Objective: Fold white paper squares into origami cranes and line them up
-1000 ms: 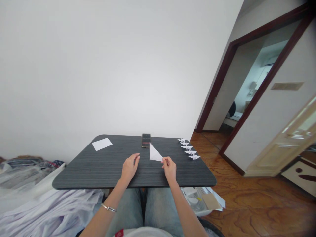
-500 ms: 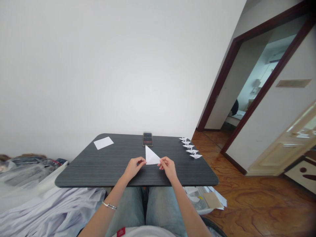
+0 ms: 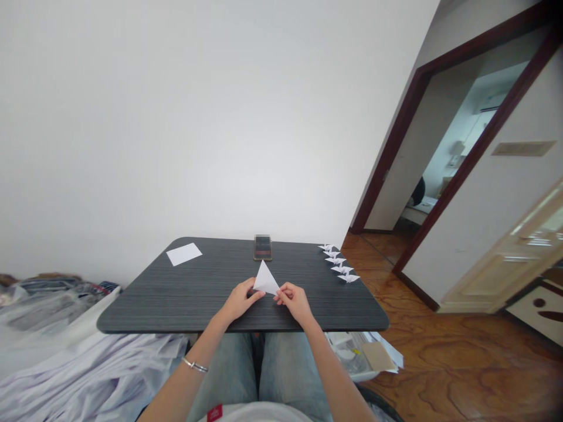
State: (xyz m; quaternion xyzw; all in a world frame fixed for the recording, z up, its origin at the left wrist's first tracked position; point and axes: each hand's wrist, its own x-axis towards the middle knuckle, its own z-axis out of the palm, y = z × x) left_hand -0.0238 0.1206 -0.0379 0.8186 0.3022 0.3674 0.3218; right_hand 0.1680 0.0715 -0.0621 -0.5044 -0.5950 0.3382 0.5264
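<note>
A folded white paper triangle [image 3: 265,279] stands up between my hands, its point upward, above the dark wood-grain table [image 3: 145,310]. My left hand [image 3: 240,300] pinches its lower left corner, and my right hand [image 3: 294,303] pinches its lower right corner. A flat white paper sheet [image 3: 183,254] lies at the far left of the table. A phone [image 3: 263,248] stands at the far edge, and a row of several white origami cranes [image 3: 342,269] lines the right edge.
A heap of white cloth and plastic-wrapped clothing [image 3: 88,351] lies left of the table. Papers and a bag [image 3: 360,357] sit on the wooden floor [image 3: 453,357] at lower right. A wall stands behind the table, with a doorway [image 3: 396,146] to the right.
My hands have come closer together and shifted left. The paper triangle has turned and moved left with them, and it now looks smaller.
</note>
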